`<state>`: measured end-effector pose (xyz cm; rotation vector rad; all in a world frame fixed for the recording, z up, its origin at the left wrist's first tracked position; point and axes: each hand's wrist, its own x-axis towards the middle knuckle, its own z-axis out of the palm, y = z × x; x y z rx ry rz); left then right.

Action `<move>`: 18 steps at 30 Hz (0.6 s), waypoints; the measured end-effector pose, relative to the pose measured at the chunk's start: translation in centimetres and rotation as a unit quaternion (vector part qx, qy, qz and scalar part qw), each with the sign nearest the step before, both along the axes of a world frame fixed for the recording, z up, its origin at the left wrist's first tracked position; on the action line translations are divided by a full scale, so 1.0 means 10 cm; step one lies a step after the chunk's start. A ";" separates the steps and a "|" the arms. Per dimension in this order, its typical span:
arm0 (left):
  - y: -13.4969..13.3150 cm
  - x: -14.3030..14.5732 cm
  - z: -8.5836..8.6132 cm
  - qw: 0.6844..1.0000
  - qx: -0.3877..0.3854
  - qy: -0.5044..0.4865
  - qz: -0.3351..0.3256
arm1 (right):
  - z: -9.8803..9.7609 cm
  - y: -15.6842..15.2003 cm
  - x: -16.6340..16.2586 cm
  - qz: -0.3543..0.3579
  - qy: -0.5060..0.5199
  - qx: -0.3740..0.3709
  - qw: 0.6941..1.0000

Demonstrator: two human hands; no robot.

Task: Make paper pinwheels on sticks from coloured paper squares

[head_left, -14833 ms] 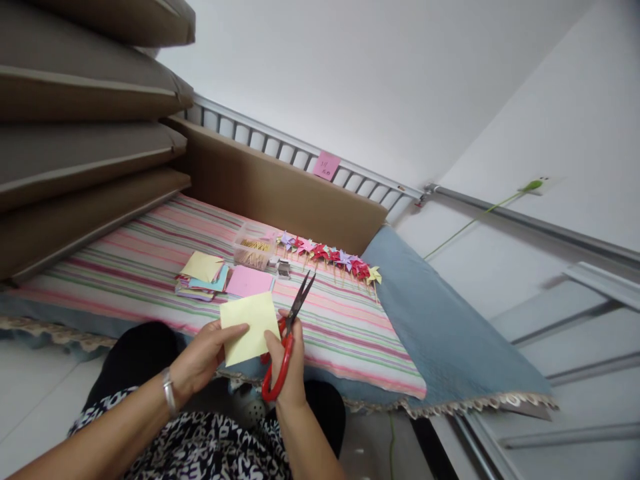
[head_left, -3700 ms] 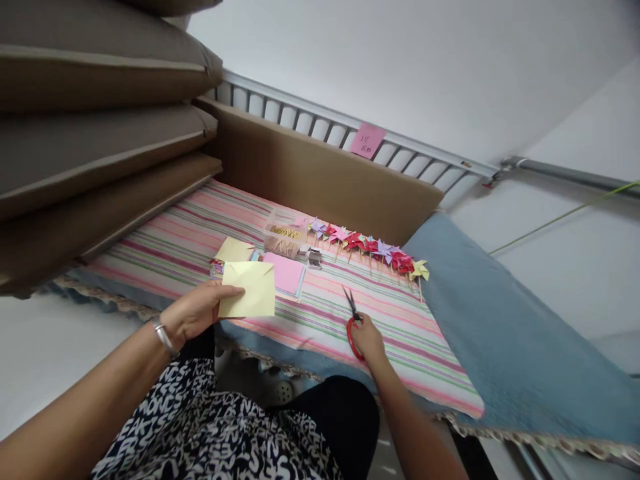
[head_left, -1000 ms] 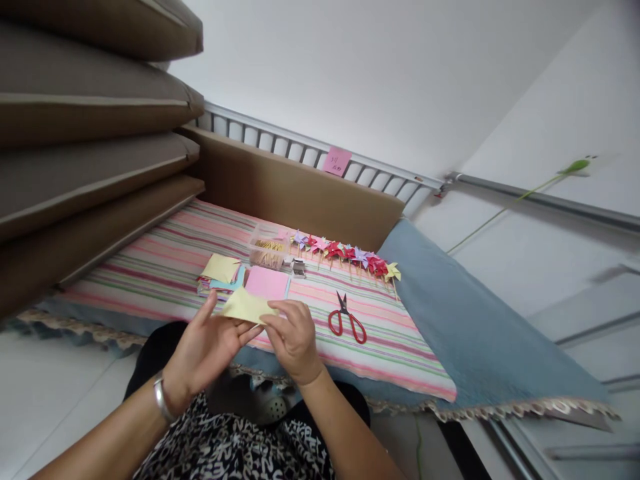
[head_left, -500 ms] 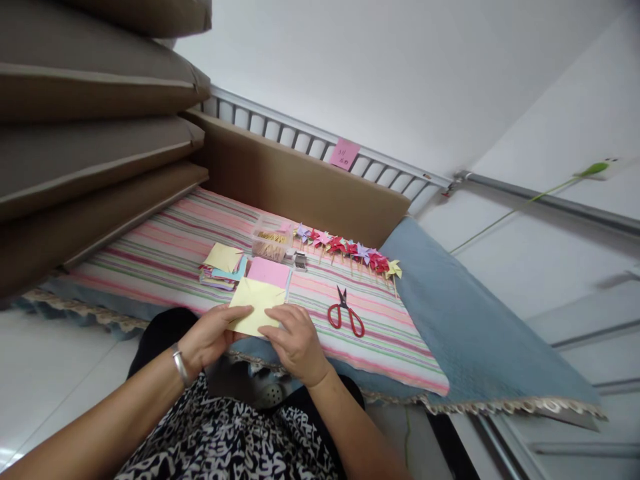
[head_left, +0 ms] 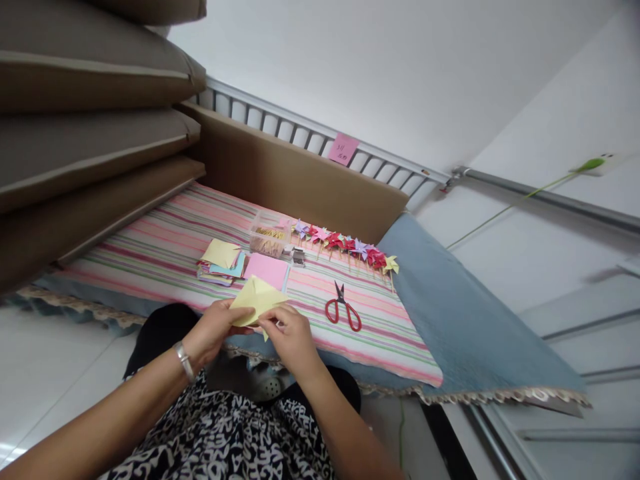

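My left hand (head_left: 216, 331) grips a yellow square of paper (head_left: 256, 297) by its left side, thumb on top. At the paper's lower right, my right hand (head_left: 289, 331) pinches a corner that is bent over; a cut flap hangs down below the fingers. Slits run in from the paper's corners. Just beyond lies a stack of pink paper (head_left: 269, 268), and left of it a pile of mixed-colour squares (head_left: 221, 257) with a yellow one on top. Red-handled scissors (head_left: 343, 308) rest on the striped cloth to the right.
A clear box (head_left: 269, 235) holds thin sticks and other small pieces, with a small container (head_left: 298, 257) beside it. Several paper pinwheels (head_left: 350, 247) line the back of the striped cloth (head_left: 165, 260). Brown cushions (head_left: 100, 133) are stacked at left; a tan board (head_left: 300, 180) stands behind.
The yellow paper has turned in my hands, and its lower right corner is now bent. My right fingers have drawn together into a pinch. The view has shifted slightly.
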<state>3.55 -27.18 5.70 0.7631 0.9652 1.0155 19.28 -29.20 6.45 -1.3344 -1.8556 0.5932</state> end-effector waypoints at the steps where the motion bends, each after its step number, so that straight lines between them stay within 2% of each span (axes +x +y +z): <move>1: 0.00 0.00 -0.01 1.000 0.005 0.004 -0.007 | 0.00 0.02 -0.01 -0.015 0.014 -0.022 1.000; 7: 0.01 0.00 -0.05 0.999 0.010 -0.001 -0.038 | -0.03 0.11 -0.03 -0.056 0.033 -0.062 0.996; 18: 0.01 0.01 -0.06 0.999 0.005 -0.039 -0.034 | -0.04 0.14 -0.05 -0.099 0.001 -0.118 0.988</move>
